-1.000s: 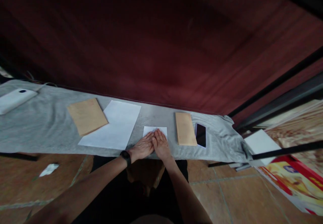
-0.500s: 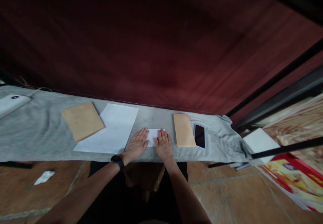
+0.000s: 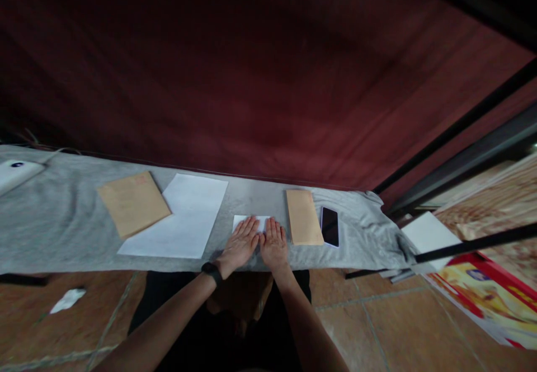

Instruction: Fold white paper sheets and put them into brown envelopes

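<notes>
A small piece of white paper [image 3: 240, 221], apparently folded, lies on the grey cloth in front of me, partly covered by both hands. My left hand [image 3: 242, 243] rests flat on it with the fingers stretched out. Close beside it, my right hand [image 3: 274, 243] lies flat over the paper's right end, and the thumbs nearly meet. Neither hand grips anything. Left of my hands is a stack of large white paper sheets [image 3: 188, 210], with brown envelopes [image 3: 134, 204] lying over its left side. Another pile of brown envelopes [image 3: 305, 217] lies to the right.
A phone [image 3: 330, 226] lies right of the envelope pile. The narrow table wears a grey cloth [image 3: 54, 215]; a white device [image 3: 19, 175] with a cable sits at its far left. Behind hangs a dark red curtain [image 3: 251, 81]. A colourful box [image 3: 486, 293] stands low at the right.
My left hand has slid right across the small paper towards my right hand, baring the paper's left end. My right hand has stayed nearly in place. The view has shifted slightly.
</notes>
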### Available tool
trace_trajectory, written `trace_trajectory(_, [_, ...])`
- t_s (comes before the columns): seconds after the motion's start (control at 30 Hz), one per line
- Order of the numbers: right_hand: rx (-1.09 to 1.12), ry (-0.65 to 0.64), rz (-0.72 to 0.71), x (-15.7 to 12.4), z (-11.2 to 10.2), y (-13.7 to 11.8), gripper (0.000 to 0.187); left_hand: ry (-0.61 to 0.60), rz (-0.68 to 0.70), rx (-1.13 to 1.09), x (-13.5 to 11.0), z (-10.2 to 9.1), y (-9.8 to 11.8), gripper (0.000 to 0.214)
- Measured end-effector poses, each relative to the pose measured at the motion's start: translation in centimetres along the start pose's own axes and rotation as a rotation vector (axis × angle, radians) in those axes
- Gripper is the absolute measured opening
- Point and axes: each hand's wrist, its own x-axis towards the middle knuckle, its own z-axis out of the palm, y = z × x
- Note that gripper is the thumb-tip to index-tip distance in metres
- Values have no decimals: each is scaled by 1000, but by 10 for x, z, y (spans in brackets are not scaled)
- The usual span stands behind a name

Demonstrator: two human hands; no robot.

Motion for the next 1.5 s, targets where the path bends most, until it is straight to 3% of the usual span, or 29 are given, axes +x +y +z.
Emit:
trace_trajectory(0.4, [-16, 75, -8, -21, -9, 8, 51, 12, -72, 38, -23, -3, -36, 63])
trace_trajectory(0.63, [-26, 69, 11, -41, -21, 8, 50, 1, -92, 41, -30, -7, -39, 63])
trace_trajectory(0.87, [50, 40, -135, -59, -19, -7, 51, 2, -81, 41, -30, -11, -38, 62])
trace_trajectory(1.07, [37, 50, -110, -67, -22, 6, 52, 37, -134, 47, -35, -10, -42, 60])
trace_trajectory(1.2, [41, 49, -120, -69, -23, 10, 54, 46, -116, 52, -25, -13, -25, 59])
trace_trajectory(1.37, [42, 66, -141, -69, -21, 10, 53, -66, 37, -33, 11, -10, 14, 57])
trace_trajectory(1.5, [37, 86, -145, -68, -20, 10, 52, -106, 89, -73, 29, -1, 26, 56])
